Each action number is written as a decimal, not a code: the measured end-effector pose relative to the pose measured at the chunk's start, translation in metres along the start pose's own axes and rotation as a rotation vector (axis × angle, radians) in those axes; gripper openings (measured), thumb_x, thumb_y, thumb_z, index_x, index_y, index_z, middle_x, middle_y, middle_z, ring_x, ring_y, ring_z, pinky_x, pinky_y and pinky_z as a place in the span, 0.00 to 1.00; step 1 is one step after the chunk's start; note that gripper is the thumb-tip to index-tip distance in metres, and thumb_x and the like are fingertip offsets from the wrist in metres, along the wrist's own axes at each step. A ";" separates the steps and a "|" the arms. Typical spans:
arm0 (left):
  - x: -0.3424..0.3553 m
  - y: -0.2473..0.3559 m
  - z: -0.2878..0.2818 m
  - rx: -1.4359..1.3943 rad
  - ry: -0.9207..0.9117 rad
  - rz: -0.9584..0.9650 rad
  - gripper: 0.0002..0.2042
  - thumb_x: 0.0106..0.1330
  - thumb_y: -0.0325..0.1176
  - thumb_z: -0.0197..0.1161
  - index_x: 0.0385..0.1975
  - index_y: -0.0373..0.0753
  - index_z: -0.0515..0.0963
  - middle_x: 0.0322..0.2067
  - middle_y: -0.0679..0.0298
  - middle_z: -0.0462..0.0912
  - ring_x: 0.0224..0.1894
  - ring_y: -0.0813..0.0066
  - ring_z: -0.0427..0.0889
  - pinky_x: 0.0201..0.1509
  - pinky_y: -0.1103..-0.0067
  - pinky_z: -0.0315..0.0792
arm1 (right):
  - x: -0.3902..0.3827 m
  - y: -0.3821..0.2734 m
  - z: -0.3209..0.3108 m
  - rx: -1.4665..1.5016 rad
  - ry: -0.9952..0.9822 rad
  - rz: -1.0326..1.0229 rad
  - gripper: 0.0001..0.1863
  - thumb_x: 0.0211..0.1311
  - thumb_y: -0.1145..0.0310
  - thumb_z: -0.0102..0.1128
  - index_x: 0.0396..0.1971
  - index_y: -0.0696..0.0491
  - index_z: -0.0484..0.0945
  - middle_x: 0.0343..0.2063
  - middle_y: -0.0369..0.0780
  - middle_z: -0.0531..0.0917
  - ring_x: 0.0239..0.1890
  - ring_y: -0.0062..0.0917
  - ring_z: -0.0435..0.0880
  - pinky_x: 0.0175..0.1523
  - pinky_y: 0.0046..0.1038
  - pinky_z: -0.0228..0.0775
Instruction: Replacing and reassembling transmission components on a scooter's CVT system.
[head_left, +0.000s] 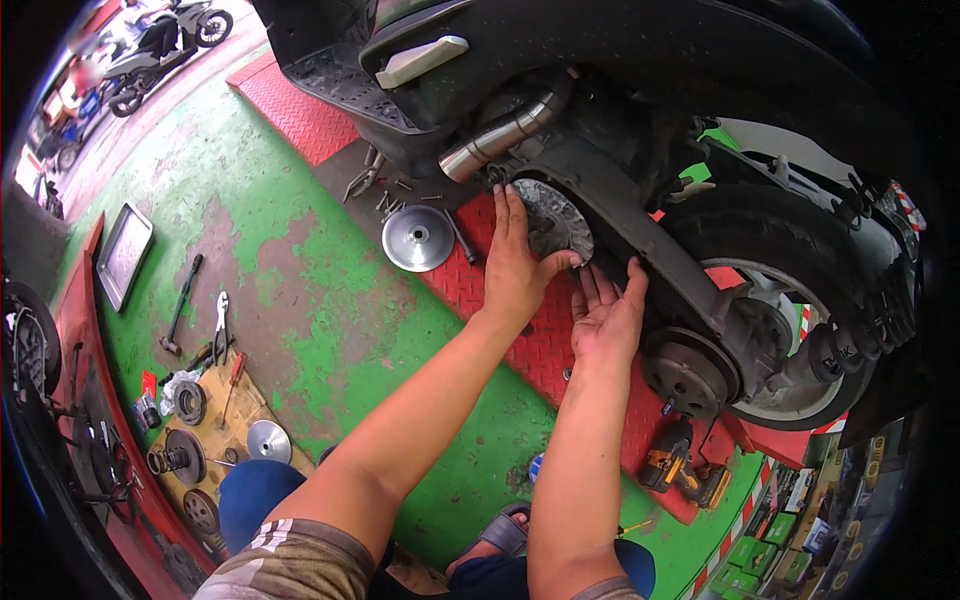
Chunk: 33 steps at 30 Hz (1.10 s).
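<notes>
Knees/foot: blue trousers and grey sandal (pixel 507 530) seen at btm edge, nearest cam.
L hand (pixel 515 262): fingers spread flat, pressed on finned drive pulley (pixel 553 222) of scooter; thumb hooked at its lower rim, nothing gripped.
R hand (pixel 606 312): open, palm up, fingers reaching under belt case (pixel 640 222) just below pulley.
Pulley loc: mounted on engine, under chrome exhaust (pixel 500 135), fwd of rear wheel (pixel 790 330).
Floor: loose silver pulley half (pixel 418 238) on red plate near L hand; cordless drill (pixel 680 468) by R forearm.
</notes>
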<state>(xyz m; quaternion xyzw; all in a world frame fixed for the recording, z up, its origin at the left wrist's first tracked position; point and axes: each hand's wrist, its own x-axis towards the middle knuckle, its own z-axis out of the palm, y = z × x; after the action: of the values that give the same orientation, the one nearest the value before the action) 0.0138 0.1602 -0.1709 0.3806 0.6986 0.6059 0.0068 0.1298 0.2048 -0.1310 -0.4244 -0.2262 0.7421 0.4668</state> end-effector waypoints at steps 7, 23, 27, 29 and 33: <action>0.004 -0.001 -0.001 -0.005 -0.061 -0.053 0.61 0.47 0.47 0.82 0.76 0.29 0.46 0.76 0.39 0.46 0.77 0.47 0.53 0.75 0.65 0.62 | 0.001 -0.001 -0.002 -0.006 -0.025 -0.014 0.54 0.59 0.40 0.67 0.74 0.57 0.53 0.67 0.54 0.70 0.72 0.37 0.66 0.74 0.43 0.42; 0.002 -0.009 0.007 -0.020 -0.012 0.015 0.62 0.46 0.46 0.82 0.76 0.28 0.44 0.76 0.37 0.42 0.78 0.45 0.51 0.76 0.64 0.61 | 0.001 0.002 0.001 -0.010 -0.015 -0.020 0.52 0.60 0.40 0.65 0.72 0.59 0.55 0.66 0.53 0.71 0.72 0.36 0.66 0.75 0.42 0.40; 0.004 -0.010 0.005 0.068 -0.036 0.033 0.62 0.46 0.46 0.82 0.76 0.28 0.44 0.77 0.38 0.41 0.78 0.45 0.50 0.76 0.64 0.59 | 0.000 0.001 0.004 -0.002 0.016 -0.059 0.50 0.61 0.41 0.65 0.72 0.59 0.55 0.66 0.54 0.71 0.72 0.37 0.66 0.76 0.42 0.39; 0.002 -0.009 0.007 0.077 -0.004 0.046 0.61 0.46 0.46 0.82 0.76 0.28 0.46 0.76 0.38 0.44 0.79 0.45 0.49 0.77 0.63 0.58 | -0.002 0.002 0.006 0.016 0.005 -0.061 0.50 0.62 0.41 0.64 0.72 0.59 0.55 0.66 0.54 0.71 0.72 0.37 0.66 0.76 0.42 0.40; 0.003 -0.010 0.007 0.075 -0.002 0.034 0.61 0.46 0.48 0.81 0.75 0.26 0.47 0.76 0.38 0.46 0.79 0.46 0.47 0.78 0.63 0.55 | -0.003 0.005 0.005 -0.021 0.004 -0.028 0.48 0.62 0.42 0.64 0.71 0.59 0.57 0.67 0.54 0.70 0.72 0.37 0.66 0.75 0.42 0.41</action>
<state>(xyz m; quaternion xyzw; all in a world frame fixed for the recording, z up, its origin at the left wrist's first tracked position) 0.0101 0.1675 -0.1796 0.3932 0.7141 0.5789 -0.0171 0.1240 0.1999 -0.1304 -0.4276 -0.2391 0.7321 0.4732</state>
